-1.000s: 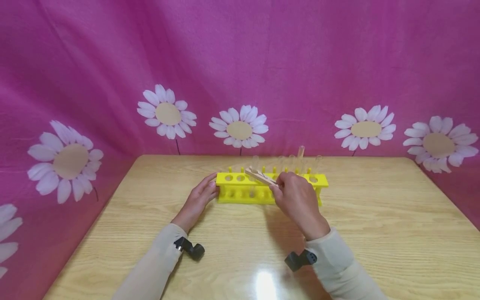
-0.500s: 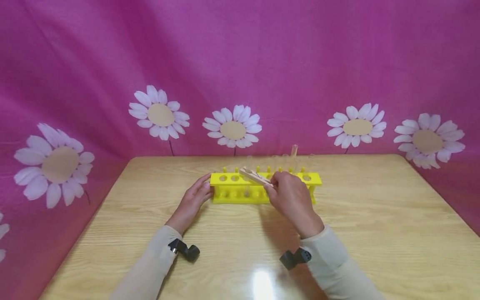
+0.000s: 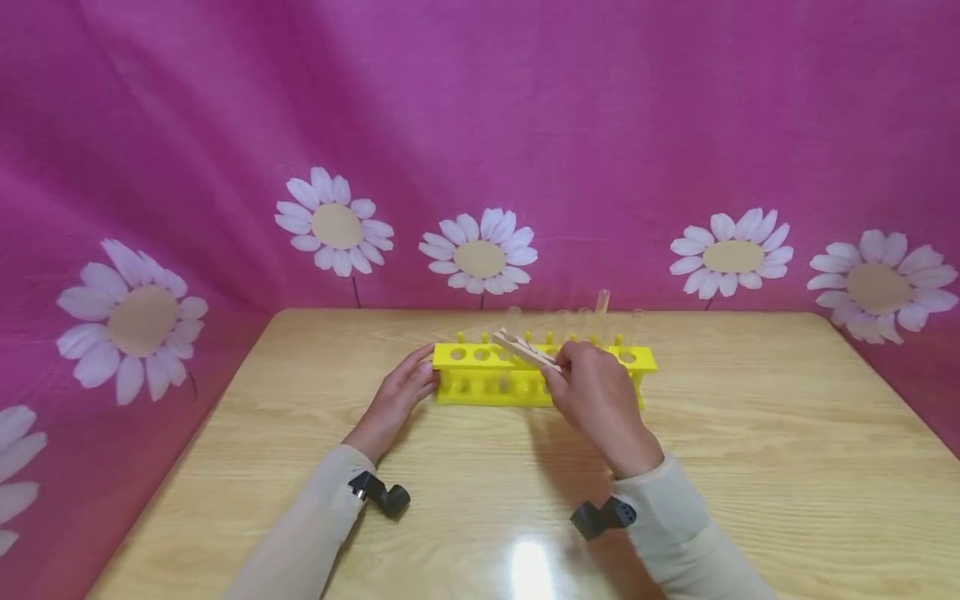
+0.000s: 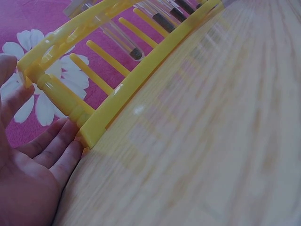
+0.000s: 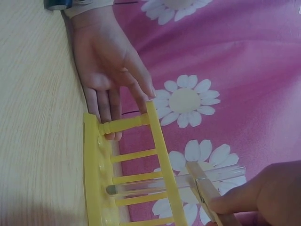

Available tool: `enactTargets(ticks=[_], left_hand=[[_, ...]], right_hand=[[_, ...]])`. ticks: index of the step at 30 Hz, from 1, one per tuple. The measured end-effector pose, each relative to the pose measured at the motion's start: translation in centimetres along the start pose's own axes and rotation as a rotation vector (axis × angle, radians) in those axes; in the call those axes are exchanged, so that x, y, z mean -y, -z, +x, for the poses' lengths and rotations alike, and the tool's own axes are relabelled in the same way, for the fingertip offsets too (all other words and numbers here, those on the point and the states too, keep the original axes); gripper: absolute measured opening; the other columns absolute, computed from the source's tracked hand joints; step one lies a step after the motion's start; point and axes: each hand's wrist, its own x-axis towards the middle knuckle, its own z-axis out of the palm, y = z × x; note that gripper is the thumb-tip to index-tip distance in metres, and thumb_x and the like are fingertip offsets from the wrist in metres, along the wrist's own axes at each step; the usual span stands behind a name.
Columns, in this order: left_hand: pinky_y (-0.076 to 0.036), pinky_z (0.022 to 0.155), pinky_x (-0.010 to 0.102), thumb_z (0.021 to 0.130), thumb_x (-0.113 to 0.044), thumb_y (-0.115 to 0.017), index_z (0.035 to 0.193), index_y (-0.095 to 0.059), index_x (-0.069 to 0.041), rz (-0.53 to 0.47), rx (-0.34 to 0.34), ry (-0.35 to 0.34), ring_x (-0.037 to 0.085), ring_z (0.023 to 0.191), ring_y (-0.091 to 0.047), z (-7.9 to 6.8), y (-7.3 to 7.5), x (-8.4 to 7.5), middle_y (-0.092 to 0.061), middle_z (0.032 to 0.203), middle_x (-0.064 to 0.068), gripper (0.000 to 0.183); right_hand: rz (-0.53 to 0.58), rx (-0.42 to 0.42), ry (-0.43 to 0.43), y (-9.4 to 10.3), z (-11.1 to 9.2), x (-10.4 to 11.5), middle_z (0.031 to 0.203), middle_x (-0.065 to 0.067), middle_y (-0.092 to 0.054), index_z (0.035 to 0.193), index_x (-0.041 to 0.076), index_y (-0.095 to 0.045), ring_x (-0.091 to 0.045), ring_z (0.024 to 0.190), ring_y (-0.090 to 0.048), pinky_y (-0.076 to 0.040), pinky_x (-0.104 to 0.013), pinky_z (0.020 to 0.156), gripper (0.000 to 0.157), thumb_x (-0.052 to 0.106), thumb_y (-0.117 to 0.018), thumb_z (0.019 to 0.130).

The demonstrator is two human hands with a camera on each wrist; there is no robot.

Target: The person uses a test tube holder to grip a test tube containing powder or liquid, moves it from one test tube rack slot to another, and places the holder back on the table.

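Observation:
A yellow test tube rack (image 3: 472,365) stands on the table. My right hand (image 3: 600,400) pinches a wooden test tube holder (image 3: 525,350), its front end slanting over the rack's top plate. In the right wrist view the holder's jaws overlap the upper part of a glass test tube (image 5: 225,173). That tube runs down through the rack, with something dark at its bottom. At the rack's left end, my left hand (image 3: 393,404) rests with fairly straight fingers (image 4: 66,162) against the end post and base. My right hand hides part of the rack in the head view.
More clear tubes stand in the right half of the rack, one taller tube (image 3: 603,302) rising above the others. In the left wrist view, several show dark bottoms. A pink cloth (image 3: 600,125) with daisies hangs behind the wooden table (image 3: 750,433).
The head view swings slightly and comes back. Both hands keep nearly the same place at the rack, and the holder's front end sits a touch higher.

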Motion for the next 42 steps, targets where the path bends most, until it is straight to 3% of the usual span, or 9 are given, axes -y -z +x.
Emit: enactTargets(ticks=[20, 30, 42], left_hand=[[-0.040, 0.109, 0.037, 0.102, -0.041, -0.045, 0.150, -0.034, -0.015, 0.005, 0.002, -0.011, 0.030, 0.128, -0.048, 0.2, -0.1, -0.1, -0.045, 0.143, 0.015, 0.056], [-0.035, 0.112, 0.041, 0.105, -0.032, -0.041, 0.153, -0.027, -0.012, -0.005, 0.011, 0.043, 0.032, 0.132, -0.044, 0.3, 0.0, -0.1, -0.039, 0.148, 0.017, 0.054], [-0.041, 0.108, 0.035, 0.100, -0.045, -0.047, 0.151, -0.033, -0.014, 0.014, -0.007, 0.006, 0.028, 0.128, -0.049, 0.1, -0.1, 0.0, -0.045, 0.144, 0.012, 0.061]], right_hand=[[-0.001, -0.030, 0.002, 0.9, 0.1, 0.1, 0.068, -0.005, -0.058, 0.086, 0.004, -0.069, -0.021, 0.056, -0.048, -0.039, -0.028, 0.046, 0.017, 0.020, -0.067, 0.088], [0.029, -0.013, -0.042, 1.4, -0.1, 0.4, 0.073, -0.006, -0.059, 0.091, 0.002, -0.069, -0.021, 0.058, -0.048, -0.040, -0.027, 0.045, 0.017, 0.019, -0.068, 0.088], [0.056, -0.032, -0.022, 2.1, -0.4, 0.6, 0.073, -0.007, -0.059, 0.091, 0.002, -0.069, -0.020, 0.056, -0.048, -0.040, -0.027, 0.044, 0.015, 0.017, -0.068, 0.089]])
